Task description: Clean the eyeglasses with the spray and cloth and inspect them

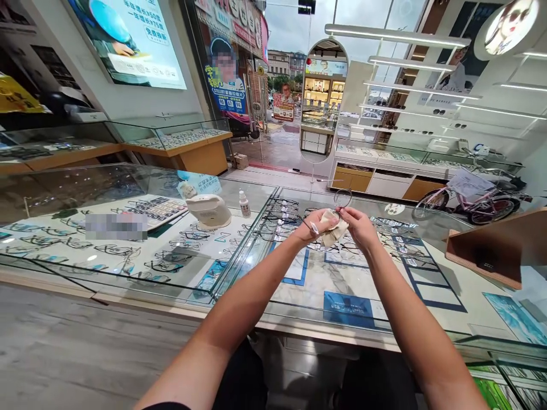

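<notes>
Above the glass counter, my two hands meet around a pair of eyeglasses (pixel 343 198) and a crumpled cream cloth (pixel 334 232). My left hand (pixel 313 223) is closed on the cloth, with a thin temple arm crossing beside its fingers. Pinched at the rim or bridge, the eyeglasses are in the fingers of my right hand (pixel 358 225). One round lens sticks up above the hands; the other is covered by cloth and fingers. Under the glass lie rows of eyeglass frames (pixel 280 213), close below my hands.
A white spray bottle (pixel 244 204) and a cream-white device (pixel 208 210) stand on the counter to the left. A brown wooden board (pixel 487 250) juts in at right. Beyond the counter are an oval mirror (pixel 318 136) and a parked bicycle (pixel 474 196).
</notes>
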`<state>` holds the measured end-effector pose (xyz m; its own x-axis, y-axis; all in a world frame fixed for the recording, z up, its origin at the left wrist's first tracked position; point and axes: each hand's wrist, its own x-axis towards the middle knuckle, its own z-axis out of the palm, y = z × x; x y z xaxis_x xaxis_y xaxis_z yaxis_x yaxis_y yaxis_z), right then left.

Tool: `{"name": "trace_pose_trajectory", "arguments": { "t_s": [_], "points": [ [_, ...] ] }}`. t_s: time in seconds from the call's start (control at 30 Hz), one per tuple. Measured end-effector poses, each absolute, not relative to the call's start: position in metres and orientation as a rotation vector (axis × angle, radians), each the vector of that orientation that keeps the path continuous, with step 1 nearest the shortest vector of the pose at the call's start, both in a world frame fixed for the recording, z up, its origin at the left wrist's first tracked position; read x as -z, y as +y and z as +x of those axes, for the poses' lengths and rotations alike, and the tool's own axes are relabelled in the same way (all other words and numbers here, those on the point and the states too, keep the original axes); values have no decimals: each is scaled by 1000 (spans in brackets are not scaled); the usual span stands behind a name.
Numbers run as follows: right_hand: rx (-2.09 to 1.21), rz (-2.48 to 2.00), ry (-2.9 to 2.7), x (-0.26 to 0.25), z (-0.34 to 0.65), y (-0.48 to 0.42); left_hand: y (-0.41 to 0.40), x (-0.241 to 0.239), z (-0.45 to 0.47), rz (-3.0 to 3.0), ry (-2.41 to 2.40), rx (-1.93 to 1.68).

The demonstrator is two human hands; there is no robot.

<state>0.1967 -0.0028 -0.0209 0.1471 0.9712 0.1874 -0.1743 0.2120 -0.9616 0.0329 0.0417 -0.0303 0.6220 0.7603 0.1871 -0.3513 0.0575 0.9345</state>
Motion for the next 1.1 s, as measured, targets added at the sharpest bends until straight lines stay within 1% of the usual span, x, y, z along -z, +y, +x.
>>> {"name": "trace_pose_trajectory", "arguments": {
  "t_s": [0.17, 0.43, 0.73, 0.97, 1.1],
  "points": [
    [-1065, -955, -1056, 26, 195, -13, 45, 41, 45, 1319, 490, -973],
    [-1123, -956, -948, 24, 198, -13, 39, 36, 34, 1388, 418, -846],
    [-1125, -914, -976, 28, 191, -14, 43, 37, 38, 1436, 482, -879],
    [-1122, -949, -957, 31, 191, -11, 45, 37, 35, 1284, 467, -837],
    [-1119, -949, -945, 33, 188, -10, 46, 41, 38, 1307, 511, -922]
  ]
}}
